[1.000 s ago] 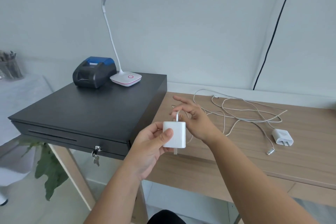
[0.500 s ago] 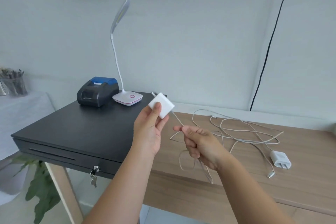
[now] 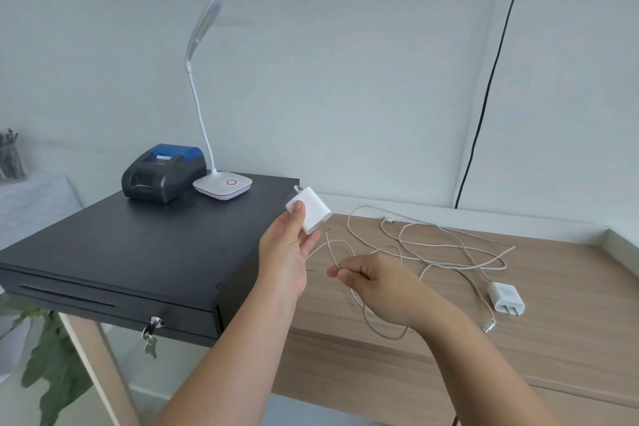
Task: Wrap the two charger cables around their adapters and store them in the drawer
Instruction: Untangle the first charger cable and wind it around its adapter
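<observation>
An adapter [image 3: 309, 210] is pinched in the left hand [image 3: 285, 252]; its cable [image 3: 333, 251] is pinched just below by the right hand [image 3: 377, 284]. The cable is judged light and limp, best gripped near the plug.

White adapter [image 3: 309, 210] held aloft, cable [image 3: 331, 245] dangling; second adapter [image 3: 505, 297] on desk.

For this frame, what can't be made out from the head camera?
- Cable past the right hand: hidden by fingers and wrist.
- Which cable loops on the table belong to which adapter: tangled, too thin.
- Cash drawer contents: front closed.
- Held adapter prongs: mostly hidden behind its body.
</observation>
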A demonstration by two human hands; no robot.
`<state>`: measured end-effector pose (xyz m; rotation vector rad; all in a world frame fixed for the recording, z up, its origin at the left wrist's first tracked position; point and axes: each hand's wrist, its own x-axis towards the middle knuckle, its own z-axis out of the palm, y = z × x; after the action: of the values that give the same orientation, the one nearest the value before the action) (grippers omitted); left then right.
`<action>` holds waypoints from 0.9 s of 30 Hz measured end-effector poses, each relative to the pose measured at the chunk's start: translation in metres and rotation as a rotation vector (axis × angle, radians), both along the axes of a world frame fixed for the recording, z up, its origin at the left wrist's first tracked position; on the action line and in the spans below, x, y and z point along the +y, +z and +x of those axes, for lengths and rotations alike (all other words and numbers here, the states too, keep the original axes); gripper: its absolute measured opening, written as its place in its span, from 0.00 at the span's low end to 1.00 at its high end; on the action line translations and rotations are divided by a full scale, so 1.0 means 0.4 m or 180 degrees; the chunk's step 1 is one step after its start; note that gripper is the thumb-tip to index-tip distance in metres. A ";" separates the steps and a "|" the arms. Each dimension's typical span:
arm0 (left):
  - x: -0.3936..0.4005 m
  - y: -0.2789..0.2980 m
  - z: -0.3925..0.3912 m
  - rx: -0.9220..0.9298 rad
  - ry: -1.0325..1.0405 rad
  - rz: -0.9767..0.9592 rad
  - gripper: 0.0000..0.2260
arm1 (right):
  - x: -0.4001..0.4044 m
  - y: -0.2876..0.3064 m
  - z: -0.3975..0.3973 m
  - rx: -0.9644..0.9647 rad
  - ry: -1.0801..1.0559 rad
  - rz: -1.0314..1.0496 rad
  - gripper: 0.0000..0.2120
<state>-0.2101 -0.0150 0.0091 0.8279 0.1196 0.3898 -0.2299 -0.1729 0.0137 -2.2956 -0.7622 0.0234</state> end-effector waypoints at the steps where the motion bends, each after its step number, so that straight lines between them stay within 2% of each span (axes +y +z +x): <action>1: -0.002 -0.002 0.000 0.0008 -0.0011 0.0001 0.09 | -0.002 0.001 0.001 -0.0021 0.0006 -0.0045 0.11; 9: 0.012 -0.033 -0.004 0.0056 0.0046 0.0410 0.07 | -0.063 0.043 0.010 -0.0007 0.0305 0.0577 0.11; 14: 0.019 -0.039 -0.013 0.0156 -0.0134 -0.0215 0.11 | -0.093 0.045 0.034 -0.0210 -0.0089 0.0624 0.10; 16: 0.021 -0.028 -0.017 0.0134 -0.0227 -0.0483 0.13 | -0.101 0.024 0.041 -0.0290 -0.0436 0.0425 0.10; 18: 0.017 -0.018 -0.017 0.0103 -0.0234 -0.0493 0.12 | -0.091 -0.011 0.037 -0.0362 -0.0520 0.0013 0.10; 20: 0.007 -0.014 -0.015 0.0071 -0.0123 -0.0281 0.09 | -0.067 -0.036 0.012 -0.0403 -0.0320 -0.0328 0.10; 22: -0.005 -0.020 -0.014 0.0077 0.0153 0.0219 0.08 | -0.047 -0.042 -0.008 -0.0449 -0.0096 -0.0366 0.11; 24: -0.008 -0.035 -0.012 0.0081 0.0418 0.0703 0.08 | -0.046 -0.027 -0.017 -0.0551 -0.0067 -0.0246 0.12; 27: -0.005 -0.053 -0.010 0.0098 0.0544 0.0976 0.11 | -0.062 0.010 -0.021 -0.0470 0.0039 0.0117 0.10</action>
<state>-0.2141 -0.0170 -0.0122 1.1306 0.1623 0.5652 -0.2383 -0.1977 0.0175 -2.2765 -0.8446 -0.1549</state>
